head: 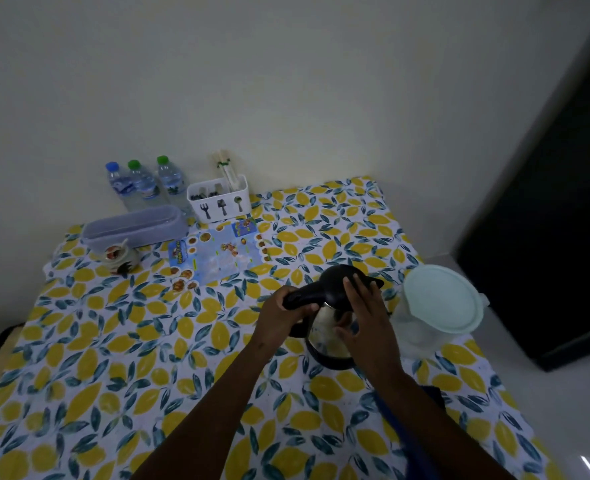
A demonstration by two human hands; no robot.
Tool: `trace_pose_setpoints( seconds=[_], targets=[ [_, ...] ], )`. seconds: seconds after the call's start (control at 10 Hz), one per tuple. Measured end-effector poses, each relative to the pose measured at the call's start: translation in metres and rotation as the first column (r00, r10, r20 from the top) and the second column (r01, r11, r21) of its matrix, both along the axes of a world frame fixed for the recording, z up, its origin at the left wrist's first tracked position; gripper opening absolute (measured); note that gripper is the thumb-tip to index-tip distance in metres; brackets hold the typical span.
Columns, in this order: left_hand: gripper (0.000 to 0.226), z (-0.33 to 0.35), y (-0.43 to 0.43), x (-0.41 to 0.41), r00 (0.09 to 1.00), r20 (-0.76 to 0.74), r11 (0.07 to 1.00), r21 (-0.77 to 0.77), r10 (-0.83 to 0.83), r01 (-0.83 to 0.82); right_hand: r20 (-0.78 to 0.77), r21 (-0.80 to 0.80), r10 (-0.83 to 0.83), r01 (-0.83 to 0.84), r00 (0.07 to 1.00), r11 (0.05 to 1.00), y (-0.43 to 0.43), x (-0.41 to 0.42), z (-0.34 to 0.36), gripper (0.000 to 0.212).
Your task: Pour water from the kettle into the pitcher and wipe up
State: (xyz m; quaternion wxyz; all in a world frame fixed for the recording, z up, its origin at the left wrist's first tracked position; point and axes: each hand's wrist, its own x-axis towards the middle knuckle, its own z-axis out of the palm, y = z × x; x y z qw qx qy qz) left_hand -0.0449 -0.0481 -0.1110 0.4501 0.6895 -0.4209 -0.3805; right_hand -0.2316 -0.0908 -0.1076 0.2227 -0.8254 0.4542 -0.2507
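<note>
Both hands are on the electric kettle (328, 327), which stands on the lemon-print surface (120, 368) near its right edge, just left of the pitcher (425, 327). My left hand (279, 320) is clenched around the black handle (300, 299). My right hand (362, 313) has its fingers laid flat over the black lid (338, 282) and its thumb down against the steel wall; I read that as steadying, not carrying.

I judge the kettle heavy if it holds water, with the weight sitting well below the handle, so it will want to swing as it lifts. Its polished steel body looks slippery and may be hot; the handle is the only sound place to take it, with the right hand pressing the lid shut or moving off.

The pitcher is translucent plastic, probably light and easy to knock over, and its pale green lid (442, 299) is on, so no pouring can start yet. I cannot see a wiping cloth for certain.
</note>
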Motion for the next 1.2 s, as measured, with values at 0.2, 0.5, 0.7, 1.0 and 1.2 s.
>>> trace_pose_setpoints(
  seconds=[0.2,0.5,0.7,1.0,1.2],
  targets=[
    [0.024,-0.002,-0.008,0.011,0.999,0.009,0.998,0.039,-0.047,0.046,-0.032,-0.044,-0.052,0.051,0.998,0.998,0.003,0.006,-0.007,0.095],
    [0.032,-0.013,0.0,0.008,1.0,-0.001,0.998,0.056,-0.007,0.007,-0.041,-0.035,-0.024,0.023,0.999,0.999,0.003,0.004,-0.009,0.096],
    [0.028,-0.02,0.004,0.003,0.998,0.045,0.998,0.044,-0.035,0.033,-0.003,-0.007,-0.013,0.013,1.0,1.0,0.007,-0.003,-0.016,0.09],
    [0.041,-0.017,0.021,-0.012,0.914,0.403,0.989,-0.105,-0.051,0.102,-0.091,-0.149,-0.06,0.046,0.994,0.988,0.013,-0.002,-0.015,0.083],
    [0.057,0.0,0.037,0.004,0.787,0.617,0.981,-0.166,0.02,0.104,-0.129,-0.278,0.008,-0.044,0.992,0.96,0.008,0.013,-0.003,0.081]
  ],
)
